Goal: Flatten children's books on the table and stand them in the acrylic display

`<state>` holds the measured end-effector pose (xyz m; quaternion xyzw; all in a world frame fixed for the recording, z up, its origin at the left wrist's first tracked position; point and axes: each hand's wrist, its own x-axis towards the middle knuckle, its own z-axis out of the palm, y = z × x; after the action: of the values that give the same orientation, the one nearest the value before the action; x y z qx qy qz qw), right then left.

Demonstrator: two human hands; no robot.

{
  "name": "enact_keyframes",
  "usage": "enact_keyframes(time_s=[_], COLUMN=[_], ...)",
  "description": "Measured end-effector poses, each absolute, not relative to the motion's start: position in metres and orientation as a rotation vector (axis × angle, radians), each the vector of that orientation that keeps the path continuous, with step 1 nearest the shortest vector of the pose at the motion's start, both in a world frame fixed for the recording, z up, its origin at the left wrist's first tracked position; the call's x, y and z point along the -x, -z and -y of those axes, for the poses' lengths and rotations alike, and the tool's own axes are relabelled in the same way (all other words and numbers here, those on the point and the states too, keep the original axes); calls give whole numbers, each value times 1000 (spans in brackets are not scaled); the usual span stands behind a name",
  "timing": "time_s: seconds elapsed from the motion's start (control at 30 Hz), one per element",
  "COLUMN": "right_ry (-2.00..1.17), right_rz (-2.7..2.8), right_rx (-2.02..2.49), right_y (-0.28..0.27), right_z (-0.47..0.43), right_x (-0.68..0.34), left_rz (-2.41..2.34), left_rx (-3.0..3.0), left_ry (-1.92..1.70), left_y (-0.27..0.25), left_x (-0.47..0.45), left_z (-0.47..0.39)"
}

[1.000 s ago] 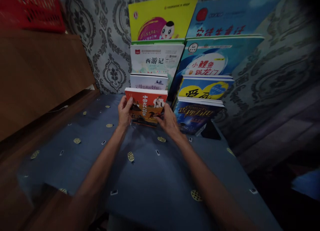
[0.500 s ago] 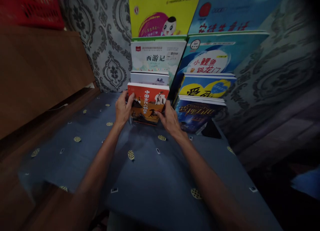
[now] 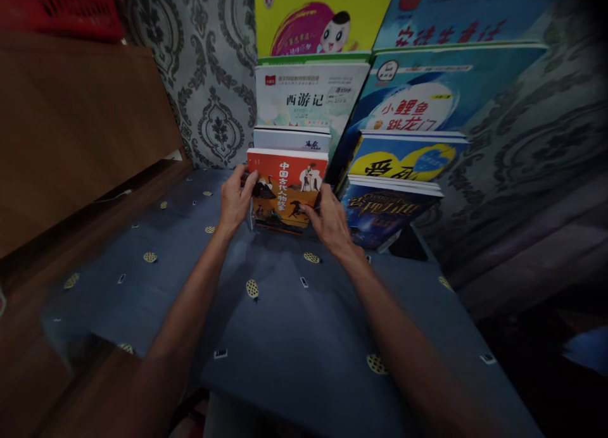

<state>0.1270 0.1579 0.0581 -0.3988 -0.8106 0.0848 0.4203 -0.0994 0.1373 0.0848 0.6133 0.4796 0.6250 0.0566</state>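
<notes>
An orange-red book (image 3: 287, 188) with white Chinese lettering stands upright at the front of the left row of books. My left hand (image 3: 236, 196) grips its left edge, thumb on the cover. At the right edge, my right hand (image 3: 332, 218) holds the same book, its thumb across the lower cover; the fingers behind are hidden. Just behind it show a pale grey-lilac book (image 3: 285, 138), a white book (image 3: 289, 96) and a yellow book (image 3: 294, 11). To the right stands a dark blue book (image 3: 380, 213) with gold lettering.
The right row also has a blue-and-yellow book (image 3: 408, 159), a teal book (image 3: 479, 90) and a blue book (image 3: 475, 14). A dark blue patterned cloth (image 3: 266, 337) covers the table. On the left are a wooden cabinet (image 3: 80, 128) and a red basket (image 3: 61, 11).
The view has shifted slightly, so the books appear larger and a little farther right. Both hands keep hold of the orange-red book, which stays at the front of its row.
</notes>
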Motion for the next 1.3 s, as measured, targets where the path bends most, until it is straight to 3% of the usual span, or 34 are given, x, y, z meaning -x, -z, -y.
enact_keyframes(time_s=[0.73,1.3], right_ry=[-92,-104], right_rz=[2107,2198], right_rx=[1539,1801], right_y=[-70,-98], right_z=[-144,-123], right_x=[-115,-105], left_rz=[-1640,-2181], left_rx=[-1924,-2087], left_ry=[-1829,-1356], left_y=[-74,-88], left_x=[97,84], left_z=[-142,-128])
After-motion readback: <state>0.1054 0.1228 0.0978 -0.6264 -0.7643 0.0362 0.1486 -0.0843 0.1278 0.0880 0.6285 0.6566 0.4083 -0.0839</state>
